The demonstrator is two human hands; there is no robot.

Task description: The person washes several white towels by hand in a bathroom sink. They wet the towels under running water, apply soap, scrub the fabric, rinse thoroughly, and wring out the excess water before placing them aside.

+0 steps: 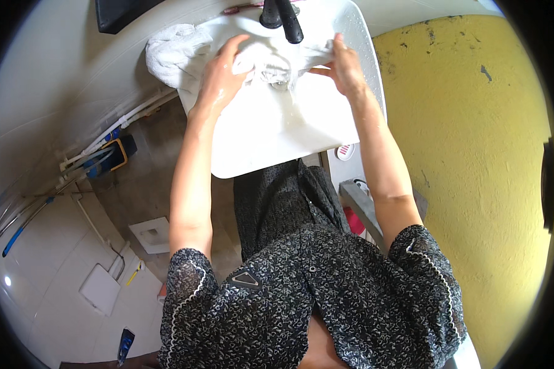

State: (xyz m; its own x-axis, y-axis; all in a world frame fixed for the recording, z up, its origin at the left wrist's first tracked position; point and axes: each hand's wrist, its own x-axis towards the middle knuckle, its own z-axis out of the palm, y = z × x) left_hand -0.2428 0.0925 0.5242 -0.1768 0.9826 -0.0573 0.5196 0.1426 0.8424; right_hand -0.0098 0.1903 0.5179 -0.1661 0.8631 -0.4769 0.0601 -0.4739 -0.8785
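Note:
A wet white cloth (269,64) stretches between my hands in the white sink (271,141), under the black faucet (287,19). Water seems to run from the cloth toward the basin. My left hand (223,75) is closed on its left side, the fingers partly hidden by the bunched fabric. At the cloth's right end my right hand (347,66) grips it with the thumb up along the edge. Another white cloth (173,55), crumpled, hangs over the sink's left rim beside my left hand.
A pink toothbrush-like stick (240,8) lies behind the faucet. Pipes (132,117) run along the left wall above a blue and orange container (112,158). A white squat toilet (152,235) is set in the floor. The yellow wall (461,123) stands close on the right.

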